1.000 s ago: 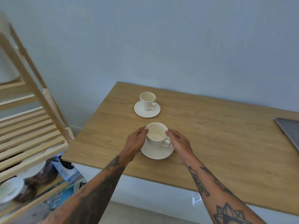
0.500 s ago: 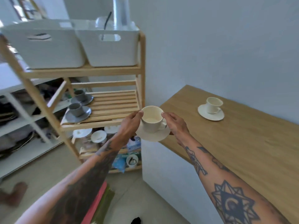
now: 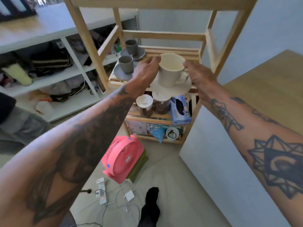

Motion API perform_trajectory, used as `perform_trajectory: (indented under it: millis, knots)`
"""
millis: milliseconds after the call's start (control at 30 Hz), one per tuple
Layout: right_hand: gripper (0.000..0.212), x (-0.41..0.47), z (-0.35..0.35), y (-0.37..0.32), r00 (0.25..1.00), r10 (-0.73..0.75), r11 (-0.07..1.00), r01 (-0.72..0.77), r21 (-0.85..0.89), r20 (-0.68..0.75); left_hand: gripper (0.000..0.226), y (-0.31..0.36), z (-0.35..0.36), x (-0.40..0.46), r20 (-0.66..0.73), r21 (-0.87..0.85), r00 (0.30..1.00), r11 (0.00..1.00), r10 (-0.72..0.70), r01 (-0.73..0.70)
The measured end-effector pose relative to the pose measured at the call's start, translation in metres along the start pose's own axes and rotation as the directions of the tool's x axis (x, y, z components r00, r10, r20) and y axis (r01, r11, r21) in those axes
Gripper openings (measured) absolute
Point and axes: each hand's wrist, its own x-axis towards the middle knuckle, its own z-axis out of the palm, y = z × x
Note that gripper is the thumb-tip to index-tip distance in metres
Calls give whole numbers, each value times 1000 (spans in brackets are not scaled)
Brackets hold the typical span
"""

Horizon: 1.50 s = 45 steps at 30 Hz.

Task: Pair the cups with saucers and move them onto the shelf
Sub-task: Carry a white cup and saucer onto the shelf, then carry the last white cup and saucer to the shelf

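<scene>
A cream cup (image 3: 170, 71) stands on a cream saucer (image 3: 173, 90), held in the air just in front of the wooden shelf's slatted middle level (image 3: 177, 50). My left hand (image 3: 144, 72) grips the pair's left side, thumb at the cup rim. My right hand (image 3: 198, 77) holds the right side near the handle. On the left of that level, two grey cups (image 3: 126, 63) (image 3: 131, 46) sit on grey saucers (image 3: 120, 73). The right part of the level is bare slats.
The shelf's lower levels hold lidded jars (image 3: 145, 105), a blue box (image 3: 180, 110) and packets. A pink fan (image 3: 123, 158) and cables lie on the floor below. The wooden table (image 3: 270, 89) is at the right, white shelving (image 3: 54, 77) at the left.
Both hands lifted the cream cup and saucer off the table and carried them left to the shelf. The view turned from the table to the shelf; the second cream pair is out of view.
</scene>
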Motion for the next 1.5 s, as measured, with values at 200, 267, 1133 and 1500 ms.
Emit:
perform_trajectory:
  millis: [200,267,1133,1500]
  knots:
    - [25,114,21,30,999,37,999,-37,20,-31,50,-29,54,124,-24,6,999,999,42,-41]
    - [28,154,27,35,997,37,999,-37,1,-64,50,-38,74,167,-38,15,998,998,55,-54]
    - [61,338,49,49,980,0,954,-60,-295,-198,71,-41,148,347,114,-73,993,997,41,-33]
    - [56,211,12,28,996,-85,972,80,-222,-11,48,-55,100,216,-60,-41,984,985,165,-167]
